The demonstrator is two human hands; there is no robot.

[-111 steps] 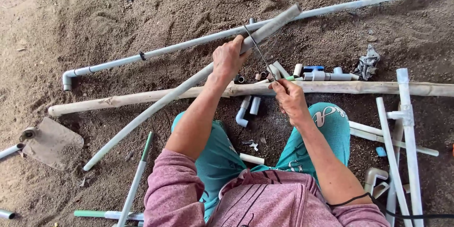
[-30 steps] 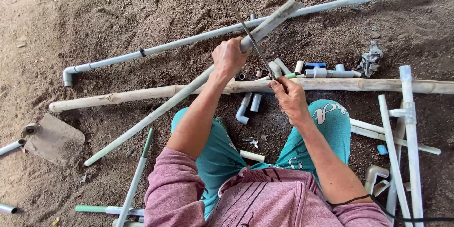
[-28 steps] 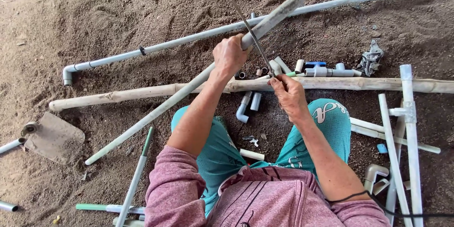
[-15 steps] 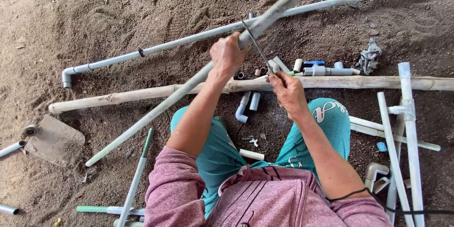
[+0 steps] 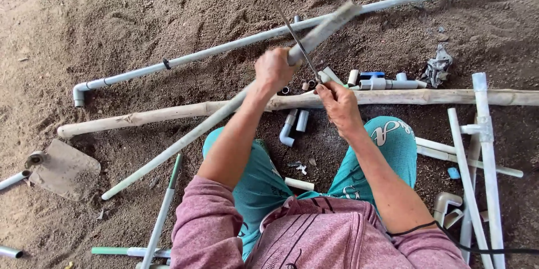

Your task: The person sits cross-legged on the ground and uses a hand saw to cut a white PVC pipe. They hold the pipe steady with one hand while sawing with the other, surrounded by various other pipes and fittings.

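My left hand grips a long grey plastic pipe that slants from lower left up to the right, its far end raised and blurred. My right hand holds a thin metal saw blade, which lies across the pipe just right of my left hand. Both hands hover above a long pale wooden pole lying crosswise on the sandy ground. I sit with teal shorts and a pink sweater.
A second long grey pipe with an elbow end runs diagonally behind. Small pipe fittings lie past the pole, and a short bend between my knees. White pipe pieces lie right; a flat trowel left.
The blade has slid back and forth across the pipe in my right hand. The pipe's far end has lifted and shaken slightly while my left hand kept its grip.
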